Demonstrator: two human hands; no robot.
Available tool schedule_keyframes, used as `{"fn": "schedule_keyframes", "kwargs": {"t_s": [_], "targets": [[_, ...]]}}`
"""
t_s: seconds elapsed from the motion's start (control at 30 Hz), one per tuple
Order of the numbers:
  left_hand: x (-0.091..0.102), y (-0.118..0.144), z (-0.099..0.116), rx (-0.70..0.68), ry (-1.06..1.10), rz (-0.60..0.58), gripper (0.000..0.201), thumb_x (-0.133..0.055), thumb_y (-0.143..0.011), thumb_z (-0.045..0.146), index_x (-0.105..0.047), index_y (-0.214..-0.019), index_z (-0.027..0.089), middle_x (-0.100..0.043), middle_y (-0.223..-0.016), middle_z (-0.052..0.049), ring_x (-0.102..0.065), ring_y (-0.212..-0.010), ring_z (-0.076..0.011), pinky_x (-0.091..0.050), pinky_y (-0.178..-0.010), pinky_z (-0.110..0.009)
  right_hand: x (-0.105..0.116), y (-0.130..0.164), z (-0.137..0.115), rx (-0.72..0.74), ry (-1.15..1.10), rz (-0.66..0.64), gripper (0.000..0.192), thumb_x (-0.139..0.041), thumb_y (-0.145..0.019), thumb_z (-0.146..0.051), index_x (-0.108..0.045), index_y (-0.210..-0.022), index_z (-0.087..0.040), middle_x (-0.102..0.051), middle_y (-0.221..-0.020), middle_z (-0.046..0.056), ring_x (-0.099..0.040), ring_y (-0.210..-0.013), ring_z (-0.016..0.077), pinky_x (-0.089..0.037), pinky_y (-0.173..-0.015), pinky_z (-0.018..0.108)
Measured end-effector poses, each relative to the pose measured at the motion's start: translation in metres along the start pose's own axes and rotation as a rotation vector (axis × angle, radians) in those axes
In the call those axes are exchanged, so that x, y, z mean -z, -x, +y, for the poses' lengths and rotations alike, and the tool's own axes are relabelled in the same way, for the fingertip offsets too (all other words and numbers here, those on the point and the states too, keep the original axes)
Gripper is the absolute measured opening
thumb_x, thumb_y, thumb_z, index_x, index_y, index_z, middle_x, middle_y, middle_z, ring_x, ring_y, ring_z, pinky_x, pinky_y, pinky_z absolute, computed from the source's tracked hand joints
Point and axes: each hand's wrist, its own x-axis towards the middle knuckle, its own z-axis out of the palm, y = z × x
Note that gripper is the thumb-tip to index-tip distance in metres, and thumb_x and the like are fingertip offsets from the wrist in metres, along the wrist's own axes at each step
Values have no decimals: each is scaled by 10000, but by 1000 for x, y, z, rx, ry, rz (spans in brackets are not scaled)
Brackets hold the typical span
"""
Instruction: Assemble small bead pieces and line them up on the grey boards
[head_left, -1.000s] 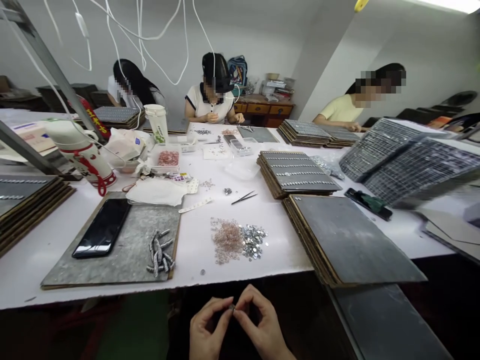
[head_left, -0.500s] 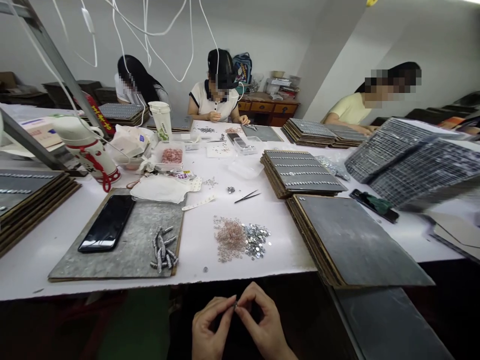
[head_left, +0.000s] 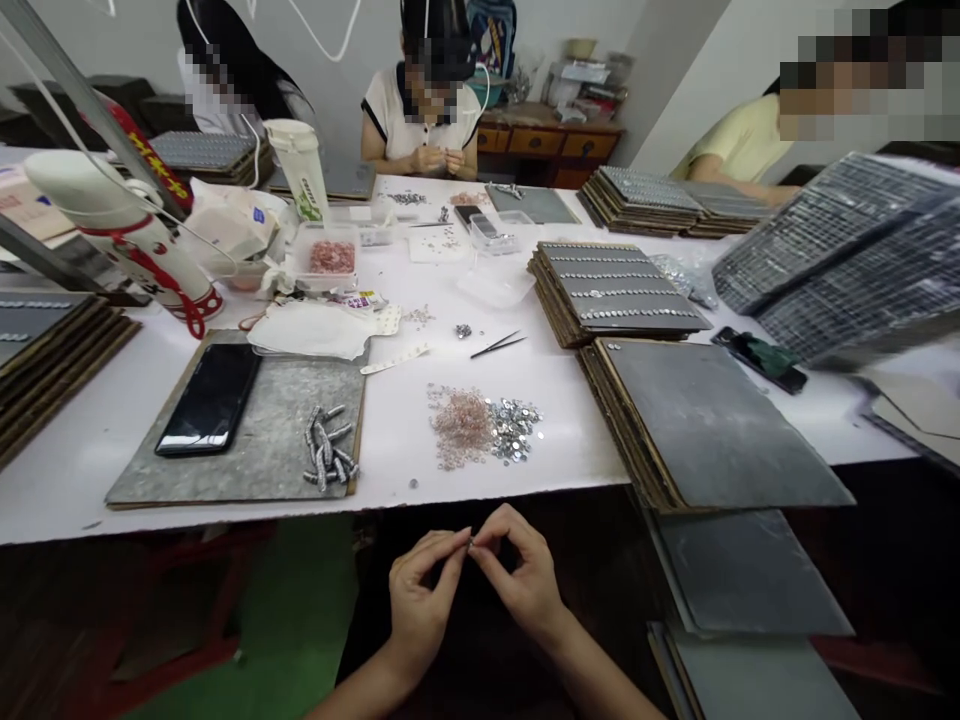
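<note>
My left hand (head_left: 421, 598) and my right hand (head_left: 523, 578) meet below the table's front edge, fingertips pinched together on a tiny metal piece (head_left: 470, 543). On the white table (head_left: 390, 440) just beyond lies a pile of pink beads (head_left: 459, 428) beside a pile of silver sequins (head_left: 511, 430). Left of them, a grey board (head_left: 270, 450) carries a black phone (head_left: 210, 398) and several finished silver strands (head_left: 327, 460). Black tweezers (head_left: 497, 345) lie further back.
Stacks of grey cardboard sheets (head_left: 712, 430) fill the right side, more (head_left: 615, 290) behind. A white flask (head_left: 127, 235), a tall cup (head_left: 300, 170) and a pink bead tray (head_left: 330, 258) stand at the back left. Three people sit across the table.
The view has tipped downward, so the table and people sit higher in frame and my forearms show. My hands stay pinched together on the small piece.
</note>
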Motion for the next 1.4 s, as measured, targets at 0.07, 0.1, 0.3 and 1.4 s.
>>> {"fn": "schedule_keyframes", "kwargs": {"t_s": [0.07, 0.1, 0.3, 1.4], "targets": [[0, 1, 0, 13, -4, 5, 188, -659, -833, 149, -769, -952, 244, -773, -883, -41, -723, -820, -184, -586, -764, -264, 0, 1, 0, -11, -7, 6, 67, -646, -818, -172, -610, -781, -214, -558, -695, -19, -524, -646, 105, -444, -588, 231], [0, 1, 0, 14, -6, 4, 182, -660, -833, 152, -770, -948, 239, -773, -881, -45, -723, -820, -188, -588, -762, -271, -1, 1, 0, -16, -10, 9, 64, -648, -817, -174, -612, -782, -214, -560, -698, -18, -524, -647, 105, -444, -589, 232], [0, 2, 0, 0, -19, 1, 179, -651, -842, 154, -767, -957, 227, -773, -888, -56, -722, -822, -196, -592, -761, -293, 0, -1, -2, -31, -4, 11, 75, -641, -819, -197, -608, -753, -206, -563, -691, -8, -526, -636, 111, -452, -578, 241], [3, 7, -13, -30, -152, 4, 280, -583, -874, 154, -659, -1138, 204, -760, -930, -53, -734, -834, -179, -600, -789, -274, 9, -10, -6, 27, 254, -32, 26, -660, -823, -214, -681, -807, -219, -600, -706, 11, -564, -641, 116, -476, -538, 233]]}}
